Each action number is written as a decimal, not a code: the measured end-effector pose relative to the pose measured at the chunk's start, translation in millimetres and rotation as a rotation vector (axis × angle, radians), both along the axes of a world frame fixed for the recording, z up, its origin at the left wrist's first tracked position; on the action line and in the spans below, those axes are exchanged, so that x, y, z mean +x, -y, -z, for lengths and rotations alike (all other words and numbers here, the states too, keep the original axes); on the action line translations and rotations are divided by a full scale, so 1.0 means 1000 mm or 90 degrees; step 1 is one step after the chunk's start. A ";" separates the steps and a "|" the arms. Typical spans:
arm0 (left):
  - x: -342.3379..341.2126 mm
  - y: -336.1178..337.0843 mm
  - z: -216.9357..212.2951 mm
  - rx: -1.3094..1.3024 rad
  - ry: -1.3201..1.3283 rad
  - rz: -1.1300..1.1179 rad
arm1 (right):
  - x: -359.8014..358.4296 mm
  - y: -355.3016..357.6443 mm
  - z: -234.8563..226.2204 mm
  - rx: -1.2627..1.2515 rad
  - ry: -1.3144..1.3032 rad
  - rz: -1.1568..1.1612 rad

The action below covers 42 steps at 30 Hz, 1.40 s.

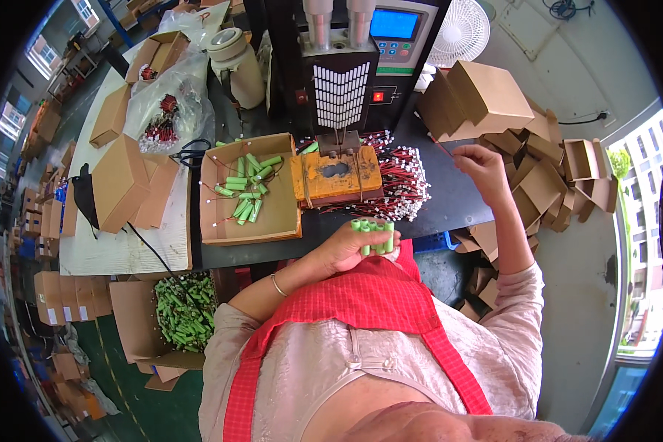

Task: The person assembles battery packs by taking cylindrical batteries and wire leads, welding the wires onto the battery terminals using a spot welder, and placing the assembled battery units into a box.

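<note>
Cluttered workbench (449,210) — left hand (350,247) clamps green cells (372,236), right hand (482,168) pinches red wires (401,184) beside welder (340,88)

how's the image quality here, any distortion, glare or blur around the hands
Head view: strong fisheye bending, black corners; the window at right is blown out; even daylight, soft shadows. The left hand holding green cylindrical cells is sharp; the right hand by the red wires is slightly soft.

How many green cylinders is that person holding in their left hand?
4 show, side by side in the left hand: green cylinders held upright near the table's front edge. More may be hidden behind the fingers.
</note>
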<state>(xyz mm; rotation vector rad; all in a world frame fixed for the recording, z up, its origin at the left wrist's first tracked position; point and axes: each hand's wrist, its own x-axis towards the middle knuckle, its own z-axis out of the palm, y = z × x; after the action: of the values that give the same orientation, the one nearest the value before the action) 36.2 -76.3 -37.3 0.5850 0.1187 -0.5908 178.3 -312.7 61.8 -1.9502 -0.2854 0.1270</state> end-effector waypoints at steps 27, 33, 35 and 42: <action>0.010 -0.051 -0.044 0.225 0.181 -0.282 | -0.069 -0.113 0.051 0.112 -0.089 -0.295; 0.024 -0.076 -0.048 0.593 0.221 -0.331 | -0.050 -0.122 0.042 0.109 -0.057 -0.184; 0.030 -0.080 -0.050 0.646 0.234 -0.319 | -0.044 -0.124 0.046 0.139 -0.074 -0.180; 0.042 -0.077 -0.051 0.902 0.506 -0.455 | -0.038 -0.133 0.030 0.102 -0.148 -0.200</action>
<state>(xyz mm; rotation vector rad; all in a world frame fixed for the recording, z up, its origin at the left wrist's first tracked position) 78.0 1.2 13.4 1.9886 -0.0351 0.5738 140.3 -179.9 32.1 -1.7024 -0.4329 0.5166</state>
